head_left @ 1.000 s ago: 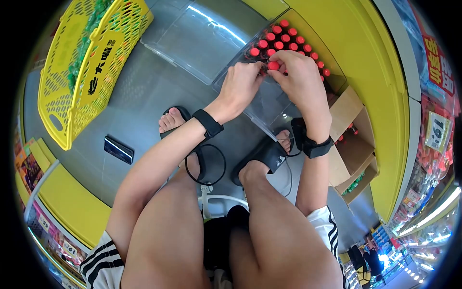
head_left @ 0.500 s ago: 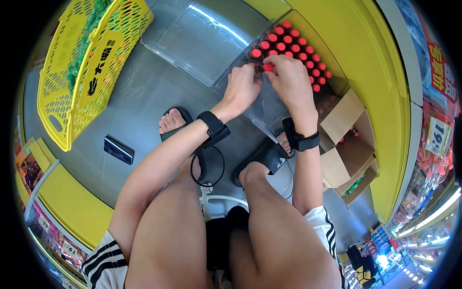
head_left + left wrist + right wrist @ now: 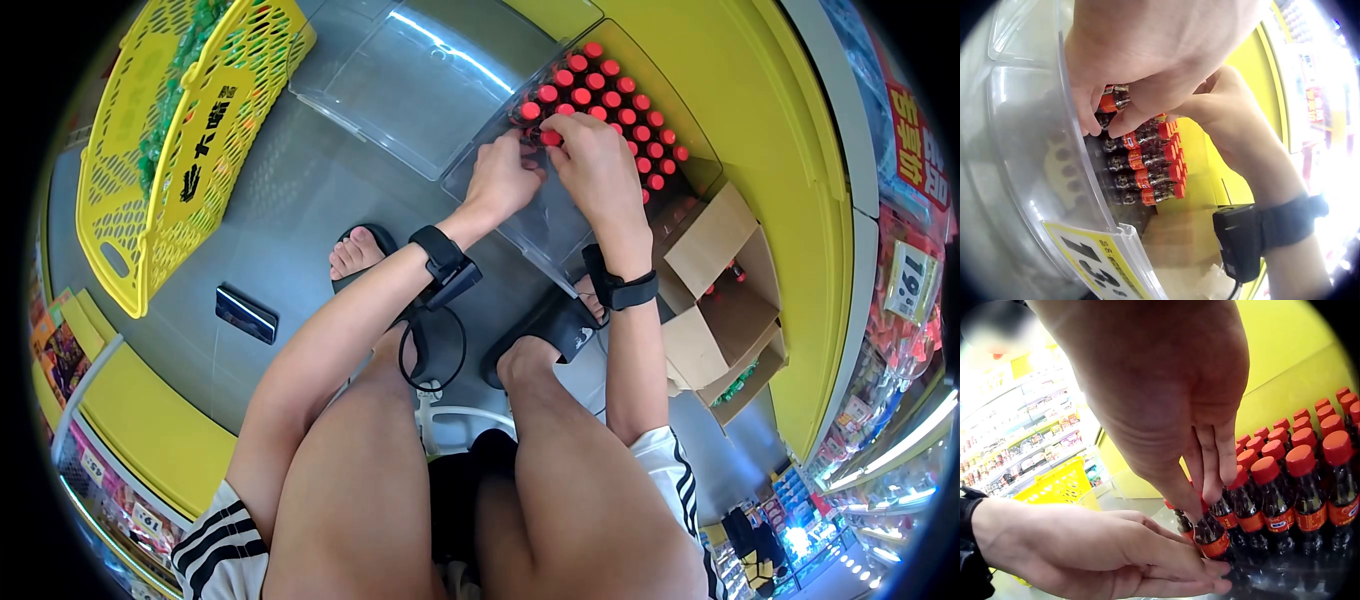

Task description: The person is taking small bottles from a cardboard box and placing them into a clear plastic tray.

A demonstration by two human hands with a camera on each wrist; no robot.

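Observation:
My right hand (image 3: 597,172) pinches the red cap of a small dark bottle (image 3: 1213,539) at the near left corner of the packed bottles (image 3: 612,98). Beside it, my left hand (image 3: 504,180) reaches inside the clear bin's wall. In the right wrist view the left hand (image 3: 1104,550) has nearly straight fingers against the bottle's lower side. The left wrist view shows an orange-labelled bottle (image 3: 1114,99) between the left fingers and thumb, with the right hand (image 3: 1235,119) behind. Upright rows of red-capped bottles (image 3: 1279,506) stand alongside; their bases are partly hidden.
The clear bin (image 3: 530,245) has a price card (image 3: 1094,259) on its front. A clear compartment (image 3: 420,90) adjoins it. An opened carton (image 3: 738,300) sits on the right, a yellow basket (image 3: 215,150) on the left. A phone (image 3: 246,314) lies on the floor.
Both hands have shifted slightly left since one second ago, with the pinched bottle moving left and toward the bin's near corner. More bottles show to the right of the right hand.

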